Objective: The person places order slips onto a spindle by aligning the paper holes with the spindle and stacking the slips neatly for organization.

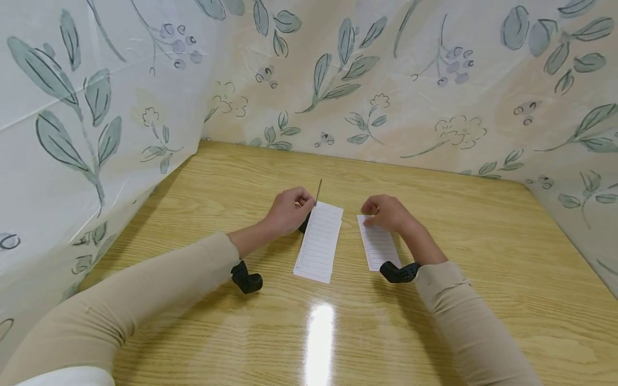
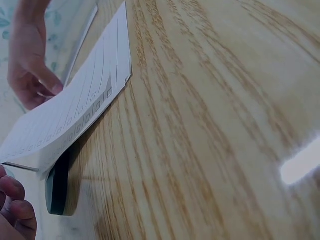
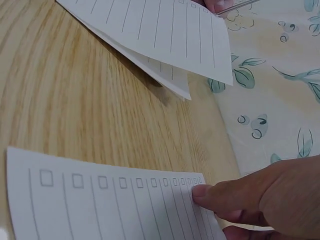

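Observation:
In the head view, my left hand (image 1: 289, 210) is at the top end of several lined white paper slips (image 1: 319, 244), pinching their edge. A thin metal rod (image 1: 318, 190) stands up at that end. Under the slips, a dark green base (image 2: 57, 190) shows in the left wrist view, so rod and base look like a bill spike. The slips bend upward and fan apart slightly. My right hand (image 1: 389, 213) pinches another slip (image 1: 380, 247) by its top end, thumb on the face and fingers underneath. Printed lines and small checkboxes run down this slip (image 3: 105, 195).
The wood-grain table (image 1: 483, 268) extends around both hands, with a bright glare spot near the front. A leaf-patterned cloth (image 1: 338, 80) hangs along the back and both sides. Black wrist-worn devices (image 1: 398, 272) sit close over the table.

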### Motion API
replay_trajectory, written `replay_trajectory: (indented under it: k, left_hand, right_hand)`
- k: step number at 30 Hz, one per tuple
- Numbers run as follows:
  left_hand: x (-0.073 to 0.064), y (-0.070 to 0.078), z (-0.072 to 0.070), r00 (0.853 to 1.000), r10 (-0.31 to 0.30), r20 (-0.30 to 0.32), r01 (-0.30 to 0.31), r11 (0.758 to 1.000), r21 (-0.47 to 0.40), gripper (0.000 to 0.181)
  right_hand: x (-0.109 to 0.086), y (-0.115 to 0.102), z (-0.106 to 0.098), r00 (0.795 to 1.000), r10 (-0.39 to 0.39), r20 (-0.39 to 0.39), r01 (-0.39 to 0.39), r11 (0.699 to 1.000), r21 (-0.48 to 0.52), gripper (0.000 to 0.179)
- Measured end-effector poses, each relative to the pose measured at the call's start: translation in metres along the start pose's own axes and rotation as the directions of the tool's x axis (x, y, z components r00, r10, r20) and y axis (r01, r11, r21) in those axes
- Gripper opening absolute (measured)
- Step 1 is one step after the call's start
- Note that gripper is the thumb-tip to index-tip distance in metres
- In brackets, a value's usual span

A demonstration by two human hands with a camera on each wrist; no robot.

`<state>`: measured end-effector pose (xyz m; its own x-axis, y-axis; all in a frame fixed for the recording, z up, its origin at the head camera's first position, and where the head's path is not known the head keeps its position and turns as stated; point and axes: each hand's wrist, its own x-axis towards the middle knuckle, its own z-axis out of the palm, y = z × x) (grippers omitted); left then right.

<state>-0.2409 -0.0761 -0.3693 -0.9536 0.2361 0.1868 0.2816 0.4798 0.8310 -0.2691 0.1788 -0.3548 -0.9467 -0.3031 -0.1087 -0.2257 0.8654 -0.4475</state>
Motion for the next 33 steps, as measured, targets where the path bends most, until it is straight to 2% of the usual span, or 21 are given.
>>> replay_trajectory:
  k: [4,20,26,33]
  left_hand:
    - [-0.001,-0.001,0.001,1.000,0.008,0.009,-0.009,1.000,0.008,0.016]
    - [-0.003,-0.011,0.004,0.999,0.005,0.036,-0.006,0.999,0.037,0.015]
    - [-0.002,-0.014,0.008,0.999,-0.004,0.042,0.001,0.998,0.062,0.015]
    - [-0.002,-0.015,0.012,0.999,-0.015,0.044,0.012,0.998,0.069,0.015]
  right_hand:
    - [-0.001,0.000,0.001,1.000,0.016,0.006,-0.016,1.000,-0.022,0.030]
    - [-0.001,0.001,0.004,0.997,0.077,0.008,-0.077,0.997,0.000,0.027]
    - [-0.001,0.002,0.005,0.997,0.072,0.008,-0.072,0.997,-0.005,0.024]
    - [0.000,0.003,0.004,0.999,0.025,-0.037,-0.025,1.000,0.016,0.024]
